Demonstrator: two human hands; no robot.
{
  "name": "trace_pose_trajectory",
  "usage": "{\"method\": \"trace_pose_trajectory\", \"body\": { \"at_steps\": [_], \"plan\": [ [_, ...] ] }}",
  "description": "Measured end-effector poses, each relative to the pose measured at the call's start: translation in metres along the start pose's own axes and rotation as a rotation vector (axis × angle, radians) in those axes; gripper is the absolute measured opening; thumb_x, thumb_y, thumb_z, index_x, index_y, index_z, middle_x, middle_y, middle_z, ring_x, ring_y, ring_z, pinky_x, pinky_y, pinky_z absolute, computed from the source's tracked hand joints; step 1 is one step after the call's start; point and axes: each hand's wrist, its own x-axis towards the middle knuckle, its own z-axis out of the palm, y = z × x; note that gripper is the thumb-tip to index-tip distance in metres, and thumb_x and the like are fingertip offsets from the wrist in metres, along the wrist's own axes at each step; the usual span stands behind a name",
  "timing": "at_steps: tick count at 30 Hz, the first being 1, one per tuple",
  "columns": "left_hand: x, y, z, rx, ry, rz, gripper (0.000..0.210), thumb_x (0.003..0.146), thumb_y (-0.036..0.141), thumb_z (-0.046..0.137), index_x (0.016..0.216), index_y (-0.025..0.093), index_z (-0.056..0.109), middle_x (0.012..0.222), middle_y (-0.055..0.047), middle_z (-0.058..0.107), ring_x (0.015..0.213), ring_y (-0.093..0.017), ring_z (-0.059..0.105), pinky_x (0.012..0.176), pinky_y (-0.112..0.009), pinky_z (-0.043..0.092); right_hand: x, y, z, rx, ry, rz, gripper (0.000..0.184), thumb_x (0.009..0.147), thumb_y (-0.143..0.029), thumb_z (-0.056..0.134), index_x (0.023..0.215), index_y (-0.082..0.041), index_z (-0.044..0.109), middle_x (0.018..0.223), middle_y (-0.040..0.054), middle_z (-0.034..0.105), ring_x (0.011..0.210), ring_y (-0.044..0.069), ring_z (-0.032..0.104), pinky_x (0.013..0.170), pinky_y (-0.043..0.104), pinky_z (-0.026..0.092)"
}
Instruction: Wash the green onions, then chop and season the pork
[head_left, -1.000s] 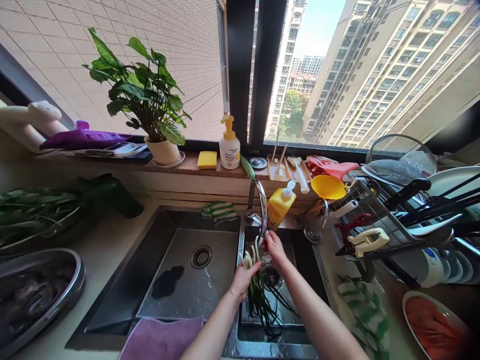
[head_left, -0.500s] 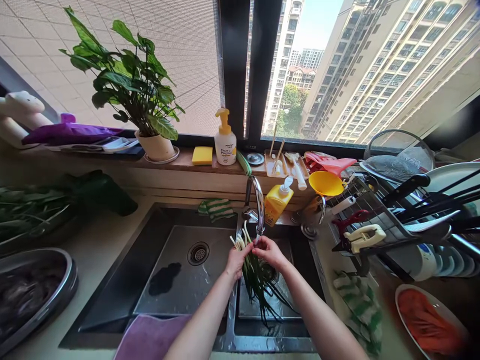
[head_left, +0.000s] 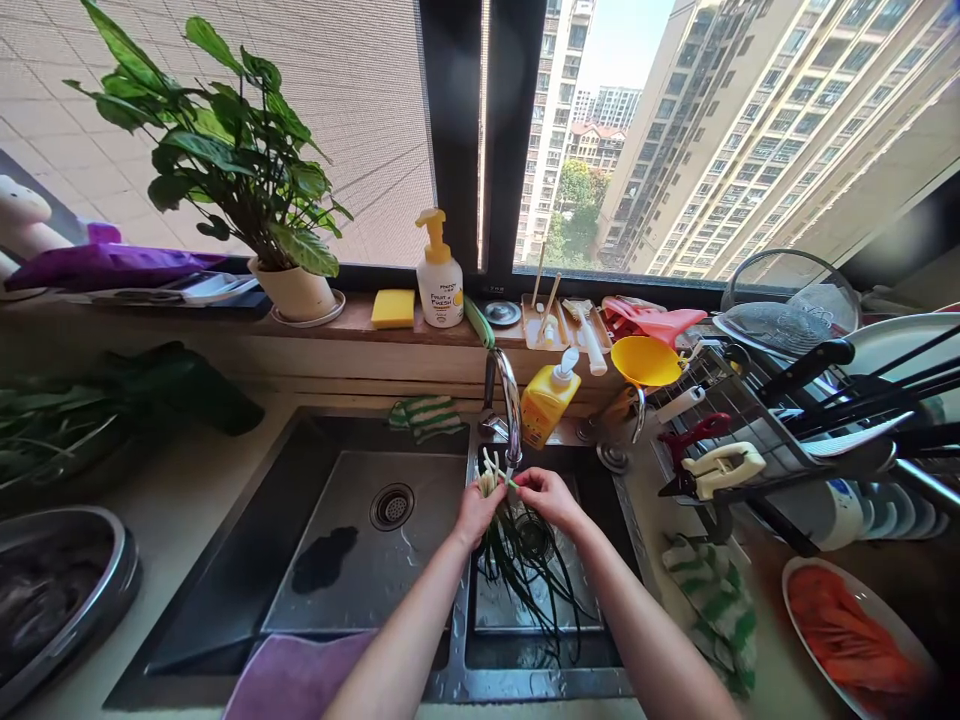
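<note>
My left hand (head_left: 478,508) is closed around a bunch of green onions (head_left: 517,570) near their white ends. The long green leaves hang down into the right basin of the sink (head_left: 480,672). Beside it my right hand (head_left: 549,497) pinches a green stalk of the bunch between thumb and fingertips. Both hands are just below the spout of the faucet (head_left: 511,400), where water runs onto the onions. The drain in the right basin is partly hidden behind the leaves.
Left of the hands lies the other basin with its drain (head_left: 392,507). A yellow detergent bottle (head_left: 550,402) stands behind the faucet. On the right are a dish rack (head_left: 757,440) with knives and a plate (head_left: 847,625) with something orange. A purple cloth (head_left: 296,675) hangs over the front edge.
The right hand has shifted slightly and now pinches a green stalk under the spout. The onion leaves have spread and swung right. The camera view has turned a little to the right.
</note>
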Motion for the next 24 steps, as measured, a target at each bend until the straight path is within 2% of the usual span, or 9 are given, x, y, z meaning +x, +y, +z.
{"method": "trace_pose_trajectory", "body": {
  "at_steps": [4,9,15,19,24],
  "plan": [
    [-0.004,-0.001,0.000,-0.050,-0.030,-0.036,0.037,0.058,0.045,0.072,0.076,0.013,0.066,0.062,0.000,0.062,0.055,-0.011,0.054,0.055,-0.022,0.040,-0.002,-0.001,0.000,0.047,-0.040,0.034,0.016,0.062,-0.024,0.061,0.074,-0.014,0.063,0.059,-0.0038,0.057,0.048,0.006,0.041,0.046,0.019,0.028],
    [-0.008,0.000,-0.001,-0.131,-0.067,-0.087,0.038,0.059,0.048,0.071,0.073,0.013,0.064,0.062,-0.002,0.061,0.053,-0.011,0.053,0.056,-0.023,0.042,-0.003,0.002,0.004,0.111,-0.079,0.044,0.017,0.066,-0.030,0.059,0.075,-0.015,0.060,0.062,-0.0026,0.059,0.052,0.007,0.046,0.051,0.020,0.034],
    [-0.010,-0.005,-0.005,-0.183,-0.021,-0.118,0.038,0.056,0.043,0.076,0.077,0.013,0.065,0.068,-0.001,0.064,0.061,-0.013,0.057,0.061,-0.023,0.043,0.000,0.013,0.013,0.124,-0.019,-0.017,0.023,0.064,-0.038,0.064,0.070,-0.018,0.053,0.064,-0.0041,0.055,0.060,0.009,0.048,0.059,0.021,0.037],
    [-0.011,-0.002,-0.002,-0.294,-0.046,-0.120,0.046,0.057,0.041,0.076,0.093,0.016,0.065,0.084,-0.004,0.067,0.075,-0.015,0.061,0.071,-0.026,0.045,0.001,0.019,0.021,0.102,-0.005,-0.036,0.025,0.060,-0.037,0.068,0.068,-0.019,0.052,0.064,-0.0051,0.053,0.060,0.009,0.047,0.060,0.022,0.037],
    [-0.014,0.003,-0.005,-0.282,-0.024,-0.128,0.039,0.058,0.045,0.074,0.078,0.013,0.065,0.073,-0.004,0.066,0.067,-0.016,0.061,0.065,-0.025,0.045,0.001,0.029,0.022,0.037,-0.097,0.016,0.025,0.058,-0.036,0.070,0.066,-0.017,0.056,0.061,-0.0049,0.056,0.057,0.009,0.048,0.057,0.022,0.038]
  ]
}}
